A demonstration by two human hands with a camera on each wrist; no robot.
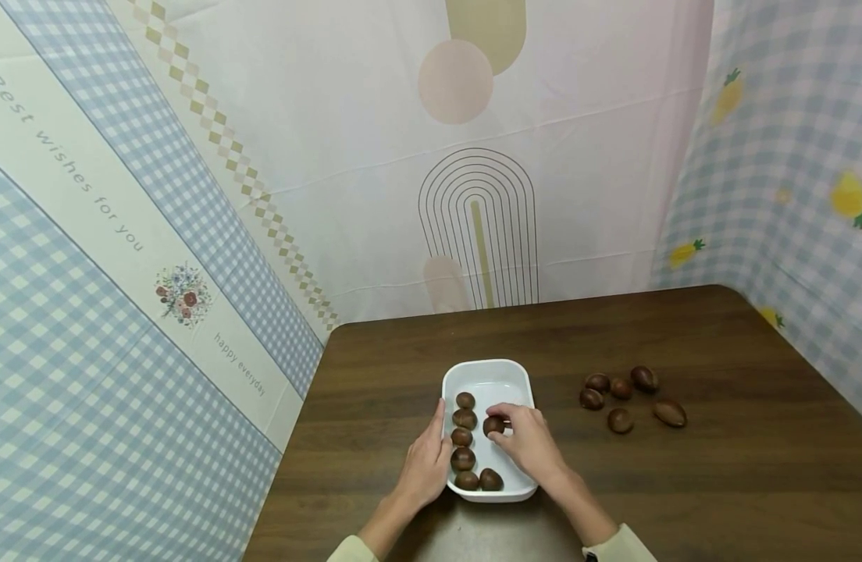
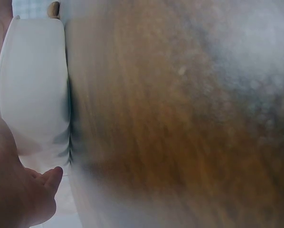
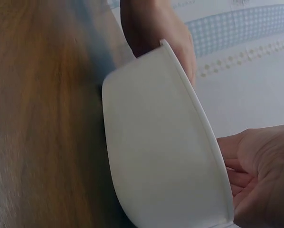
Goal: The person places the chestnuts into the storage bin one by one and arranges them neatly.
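Note:
A white rectangular dish (image 1: 510, 375) stands on the table, with a column of chestnuts (image 1: 464, 419) along its left side. One more chestnut (image 1: 490, 479) lies in the near row. My right hand (image 1: 532, 442) reaches over the dish's right rim and pinches a chestnut (image 1: 493, 425) between thumb and fingers, low in the dish; whether it touches the bottom I cannot tell. Against the left outer wall rests my left hand (image 1: 425, 462), its fingers extended along the rim. In the right wrist view the dish's wall (image 3: 161, 142) hides the chestnuts and my right fingertips.
Several loose chestnuts (image 1: 620, 421) lie in a group on the brown wooden table (image 1: 375, 382), right of the dish. Patterned cloth (image 1: 361, 156) hangs behind the table and along both sides.

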